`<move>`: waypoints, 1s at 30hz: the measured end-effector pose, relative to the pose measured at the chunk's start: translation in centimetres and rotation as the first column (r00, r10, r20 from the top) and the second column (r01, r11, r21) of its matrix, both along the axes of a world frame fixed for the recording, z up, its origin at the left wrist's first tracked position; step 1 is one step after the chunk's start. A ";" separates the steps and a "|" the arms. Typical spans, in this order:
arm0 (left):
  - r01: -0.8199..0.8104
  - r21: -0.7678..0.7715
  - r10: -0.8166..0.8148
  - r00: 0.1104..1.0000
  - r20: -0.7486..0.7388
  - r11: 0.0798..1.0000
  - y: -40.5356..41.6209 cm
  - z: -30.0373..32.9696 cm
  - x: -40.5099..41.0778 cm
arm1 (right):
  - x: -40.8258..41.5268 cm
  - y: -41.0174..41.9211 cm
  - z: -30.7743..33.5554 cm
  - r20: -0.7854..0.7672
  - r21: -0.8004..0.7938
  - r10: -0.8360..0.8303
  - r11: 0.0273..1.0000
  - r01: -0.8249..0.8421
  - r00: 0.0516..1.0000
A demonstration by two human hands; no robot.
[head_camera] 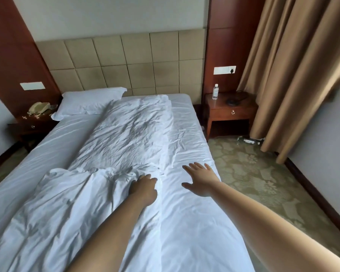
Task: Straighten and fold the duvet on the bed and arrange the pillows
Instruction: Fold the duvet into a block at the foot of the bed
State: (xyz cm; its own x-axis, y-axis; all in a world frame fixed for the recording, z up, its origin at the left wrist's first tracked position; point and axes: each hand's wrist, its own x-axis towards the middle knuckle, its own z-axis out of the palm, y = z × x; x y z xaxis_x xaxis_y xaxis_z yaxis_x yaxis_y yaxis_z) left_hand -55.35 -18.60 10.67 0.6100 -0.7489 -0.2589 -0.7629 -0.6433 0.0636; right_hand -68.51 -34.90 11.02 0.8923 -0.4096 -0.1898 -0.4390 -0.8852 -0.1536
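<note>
A crumpled white duvet (124,138) lies in a long strip down the middle of the bed (186,132), with its near end bunched up in folds (77,185). My left hand (143,188) grips the bunched edge of the duvet, fingers curled into the cloth. My right hand (201,178) hovers just above the bare sheet to the right of the duvet, fingers spread and straight, holding nothing. One white pillow (86,104) lies at the head of the bed on the left, against the padded headboard (126,59).
A wooden nightstand (231,112) at the right holds a water bottle (215,91) and a dark object. The left nightstand (30,124) carries a beige telephone (38,107). Brown curtains (294,71) hang at the right over patterned carpet (253,173).
</note>
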 end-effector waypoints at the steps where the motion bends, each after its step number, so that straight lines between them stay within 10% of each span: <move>1: 0.013 -0.007 -0.013 1.000 -0.002 1.000 -0.8 0.1 -0.2 | -0.3 -0.8 0.1 -0.008 -0.004 -0.002 1.000 0.002 1.000; 30: -0.315 0.011 0.314 0.948 0.053 0.949 -30.3 8.3 -13.0 | -9.1 -35.1 6.9 0.208 -0.033 0.225 0.974 -0.223 0.952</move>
